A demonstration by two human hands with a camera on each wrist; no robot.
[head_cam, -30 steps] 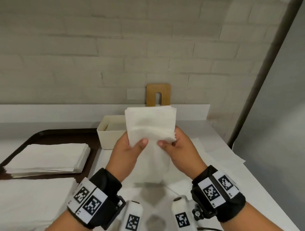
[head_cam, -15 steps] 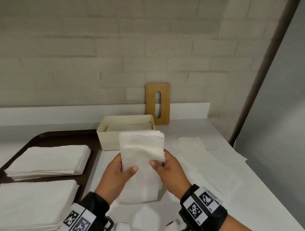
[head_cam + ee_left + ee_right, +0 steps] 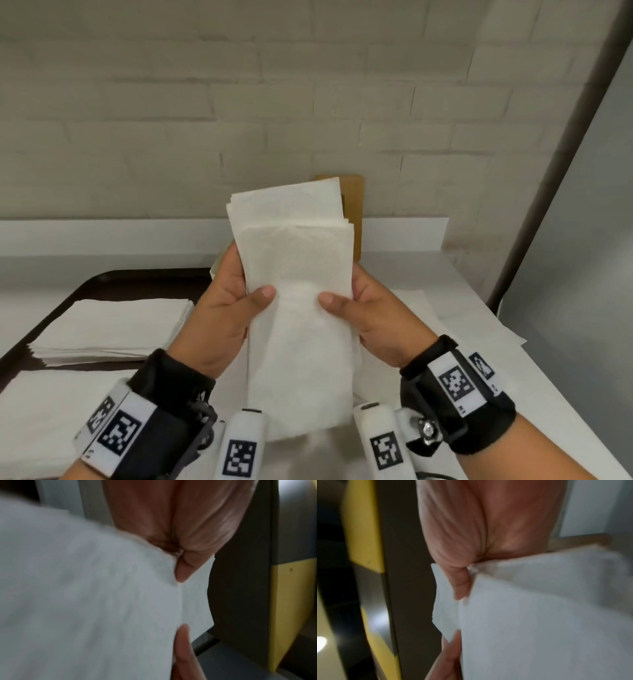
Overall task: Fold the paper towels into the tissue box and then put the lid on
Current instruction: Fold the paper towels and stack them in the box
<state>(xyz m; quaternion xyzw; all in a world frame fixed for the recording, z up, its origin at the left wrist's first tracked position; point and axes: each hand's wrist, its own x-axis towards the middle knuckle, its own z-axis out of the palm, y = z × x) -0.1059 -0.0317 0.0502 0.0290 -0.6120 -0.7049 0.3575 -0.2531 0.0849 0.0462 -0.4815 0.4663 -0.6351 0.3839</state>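
While held upright, paper towels (image 3: 298, 291) between both hands, fingers (image 3: 262, 292) clamped on edges

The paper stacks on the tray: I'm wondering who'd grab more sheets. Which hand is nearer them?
Left. The left hand is just right of the nearer stack; the right hand is beyond the held paper towels.

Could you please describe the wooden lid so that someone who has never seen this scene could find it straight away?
Start at the pale brick wall behind the white counter. The wooden lid stands on edge against its base, mostly hidden behind the folded paper towels held up by both hands. It is the only tan wooden thing among white paper and a dark tray.
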